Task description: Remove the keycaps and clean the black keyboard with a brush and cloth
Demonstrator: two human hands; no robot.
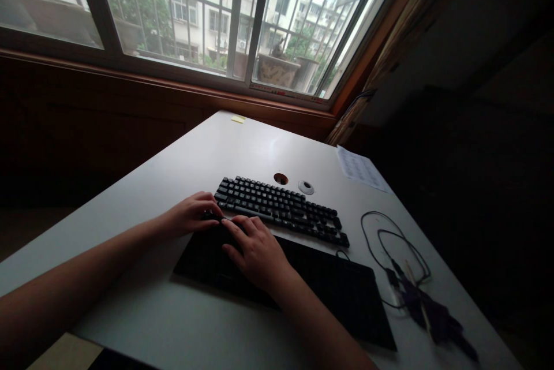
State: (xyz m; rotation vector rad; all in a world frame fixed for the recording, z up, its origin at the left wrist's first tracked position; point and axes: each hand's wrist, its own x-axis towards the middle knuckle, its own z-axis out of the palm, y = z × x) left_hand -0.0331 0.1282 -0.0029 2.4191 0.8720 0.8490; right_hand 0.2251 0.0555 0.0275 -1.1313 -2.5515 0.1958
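Rows of black keycaps (277, 202) are laid out in a keyboard pattern on the white desk. In front of them is a flat black keyboard base (329, 283), its surface too dark to make out in detail. My left hand (197, 214) is closed at the base's far left corner, with thumb and fingers around that edge. My right hand (257, 249) rests over the base's left part, fingers stretched and apart. Its index fingertip reaches the same corner, close to my left fingers. Whatever small part lies under the fingertips is hidden.
On the right lie a coiled black cable (402, 237) and a dark purple cloth-like item (433, 312) with a thin stick. Behind the keycaps are a round desk hole (281, 179), its ring cover (306, 187) and a printed sheet (362, 168). A yellow note (238, 119) sits near the window.
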